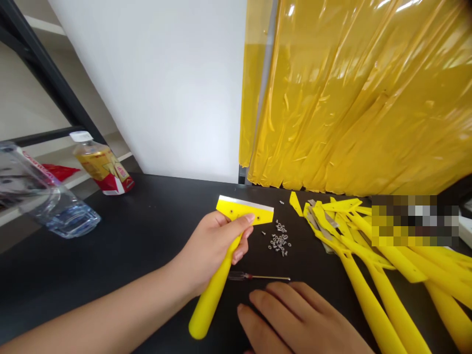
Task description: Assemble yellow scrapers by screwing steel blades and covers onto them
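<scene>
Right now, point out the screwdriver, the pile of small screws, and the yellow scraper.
Screwdriver (269,278): head view, on its metal shaft.
Pile of small screws (279,242): head view, on the middle of the pile.
Yellow scraper (206,314): head view, on its handle.

Black tabletop (110,231) — loose screws (279,241), small screwdriver (258,278), heap of yellow scrapers (372,309) — clear bottle (51,206) on side.

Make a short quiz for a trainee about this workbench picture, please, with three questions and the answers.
1. What does the left hand hold?
2. True or false: the small screwdriver lies on the black table between the small screws and the right hand.
3. Fill in the gap: the scrapers piled at the right have ____ handles.

Key:
1. A yellow scraper
2. True
3. Yellow
</scene>
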A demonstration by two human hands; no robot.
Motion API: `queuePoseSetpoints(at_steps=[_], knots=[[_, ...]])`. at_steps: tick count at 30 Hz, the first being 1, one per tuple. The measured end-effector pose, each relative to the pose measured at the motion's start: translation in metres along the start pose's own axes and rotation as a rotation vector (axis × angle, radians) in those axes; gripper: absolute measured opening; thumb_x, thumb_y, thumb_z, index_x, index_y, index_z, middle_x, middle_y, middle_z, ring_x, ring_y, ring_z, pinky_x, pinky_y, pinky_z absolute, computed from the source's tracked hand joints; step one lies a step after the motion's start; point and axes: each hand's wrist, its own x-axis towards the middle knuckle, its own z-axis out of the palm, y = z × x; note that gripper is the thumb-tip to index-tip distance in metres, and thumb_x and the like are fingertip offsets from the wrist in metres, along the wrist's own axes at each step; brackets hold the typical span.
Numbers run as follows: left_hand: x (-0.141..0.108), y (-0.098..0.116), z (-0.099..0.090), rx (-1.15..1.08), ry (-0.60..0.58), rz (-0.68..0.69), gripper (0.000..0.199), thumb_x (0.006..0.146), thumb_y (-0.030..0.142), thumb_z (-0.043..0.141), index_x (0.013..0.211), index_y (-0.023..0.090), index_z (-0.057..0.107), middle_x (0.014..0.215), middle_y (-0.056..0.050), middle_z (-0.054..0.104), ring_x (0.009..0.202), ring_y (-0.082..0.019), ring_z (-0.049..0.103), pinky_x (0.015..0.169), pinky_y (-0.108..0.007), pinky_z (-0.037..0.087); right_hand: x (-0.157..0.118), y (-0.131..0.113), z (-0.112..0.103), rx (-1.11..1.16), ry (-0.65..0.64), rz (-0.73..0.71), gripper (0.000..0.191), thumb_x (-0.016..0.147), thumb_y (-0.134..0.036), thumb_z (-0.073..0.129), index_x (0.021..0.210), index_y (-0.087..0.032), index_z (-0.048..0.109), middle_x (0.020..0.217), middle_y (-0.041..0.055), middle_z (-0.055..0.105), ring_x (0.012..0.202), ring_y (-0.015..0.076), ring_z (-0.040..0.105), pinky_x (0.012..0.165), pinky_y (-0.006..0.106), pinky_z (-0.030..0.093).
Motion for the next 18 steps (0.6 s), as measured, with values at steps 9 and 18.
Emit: queuePoseSetpoints(at_steps=[9, 18], knots=[[0.003, 0.000, -0.004, -0.017, 0.015, 0.044, 0.041, 0.095, 0.049, 0.067, 0.070, 0.018, 0.057, 0.048, 0.004, 0.048, 0.046, -0.009, 0.041, 0.051, -0.023, 0.033, 0.009, 0.034, -0.016, 0.123, -0.236, 0.130, 0.023, 0.102, -0.021, 0.048, 0.095, -0.019, 0.069, 0.088, 0.0081, 0.070, 0.080, 0.0249, 0.064, 0.071, 0.041, 0.049], [0.006, 0.004, -0.009, -0.005, 0.025, 0.073, 0.039, 0.097, 0.045, 0.064, 0.070, 0.018, 0.057, 0.048, 0.003, 0.050, 0.046, -0.008, 0.042, 0.051, -0.023, 0.032, 0.059, -0.017, 0.026, 0.084, -0.448, 0.062, 0.018, 0.093, -0.031, 0.061, 0.100, -0.017, 0.070, 0.093, 0.0085, 0.070, 0.078, 0.0243, 0.061, 0.065, 0.039, 0.049]])
